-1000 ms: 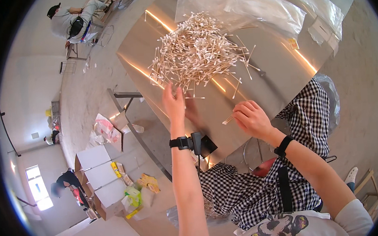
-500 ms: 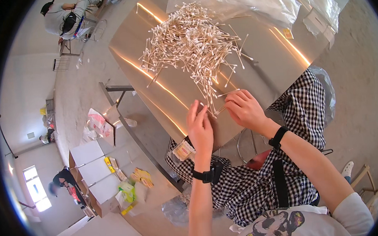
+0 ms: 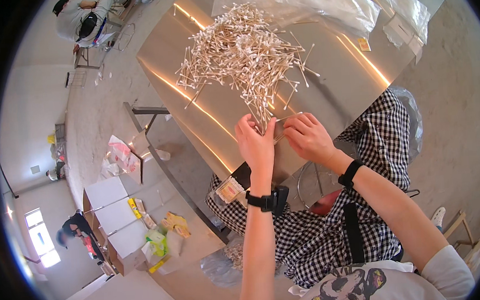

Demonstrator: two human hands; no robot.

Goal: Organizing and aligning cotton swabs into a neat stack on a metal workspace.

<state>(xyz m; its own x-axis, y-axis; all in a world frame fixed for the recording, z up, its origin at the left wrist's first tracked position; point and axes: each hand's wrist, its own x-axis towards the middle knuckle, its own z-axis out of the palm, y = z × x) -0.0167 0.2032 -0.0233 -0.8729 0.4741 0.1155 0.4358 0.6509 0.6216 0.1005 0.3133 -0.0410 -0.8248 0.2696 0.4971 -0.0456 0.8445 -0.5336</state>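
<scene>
A big loose heap of cotton swabs (image 3: 244, 45), with white tips and pale sticks, covers the far middle of a shiny metal table (image 3: 330, 89). Its narrow tail runs down toward me. My left hand (image 3: 256, 143) is at that tail, thumb and fingers closed around the near ends of several swabs. Beside it, my right hand (image 3: 308, 138) has its fingers curled in a pinch, with swab sticks poking out toward the left hand. One stray swab (image 3: 289, 116) lies by the right fingertips. Part of what each hand grips is hidden.
Clear plastic bags (image 3: 324, 4) lie along the table's far edge, near a small yellow card (image 3: 364, 44). A clear pack of swabs (image 3: 230, 189) is at the near left edge. Left stands another table with cardboard boxes (image 3: 114, 212) and yellow gloves (image 3: 176, 224). Other people sit or stand farther off.
My left hand has moved slightly forward and its fingers have closed around swabs at the heap's tail. The right hand has hardly moved.
</scene>
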